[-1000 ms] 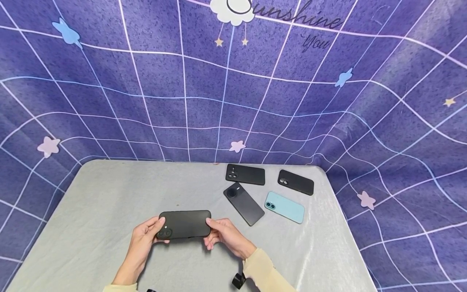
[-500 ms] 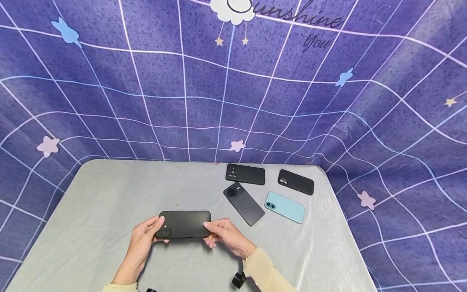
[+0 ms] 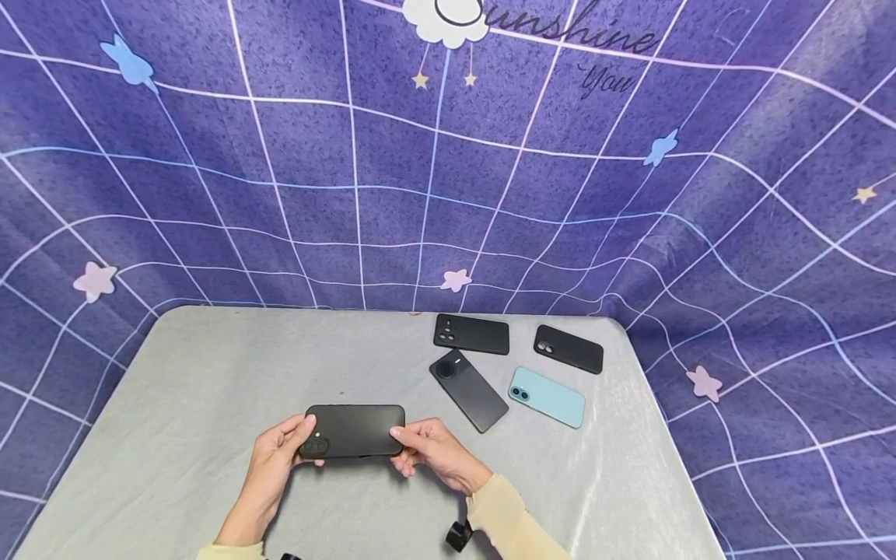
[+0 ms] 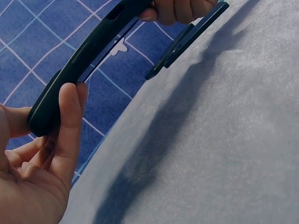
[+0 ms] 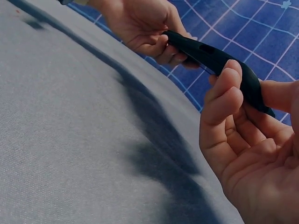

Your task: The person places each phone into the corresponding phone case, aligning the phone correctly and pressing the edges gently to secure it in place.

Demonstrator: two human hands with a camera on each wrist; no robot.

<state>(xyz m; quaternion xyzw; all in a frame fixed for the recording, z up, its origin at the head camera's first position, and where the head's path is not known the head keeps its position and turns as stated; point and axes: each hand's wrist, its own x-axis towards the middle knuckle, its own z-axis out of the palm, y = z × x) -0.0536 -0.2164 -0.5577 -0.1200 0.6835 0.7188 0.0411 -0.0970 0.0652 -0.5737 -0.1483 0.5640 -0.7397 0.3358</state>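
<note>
A black phone case (image 3: 355, 430) is held level above the front of the table, its back facing up and its camera corner at the lower left. My left hand (image 3: 274, 451) pinches the left end, thumb on top and fingers beneath. The right hand (image 3: 437, 453) grips the other end in the same way. From the left wrist, the case (image 4: 88, 58) looks bowed, with a cutout in its side wall and a thin dark edge along its underside. The right wrist view shows the same bend in the case (image 5: 210, 53). Whether a phone sits fully inside is unclear.
A grey cloth covers the table (image 3: 210, 373). To the right lie a dark grey phone (image 3: 469, 390), a light-blue phone (image 3: 547, 397) and two black phone cases, one behind the grey phone (image 3: 483, 336) and one at the back right (image 3: 577, 352). A purple patterned curtain (image 3: 392, 210) surrounds the table.
The right thumb has slid slightly left, from the case's right edge onto its back. The case and left hand have barely moved.
</note>
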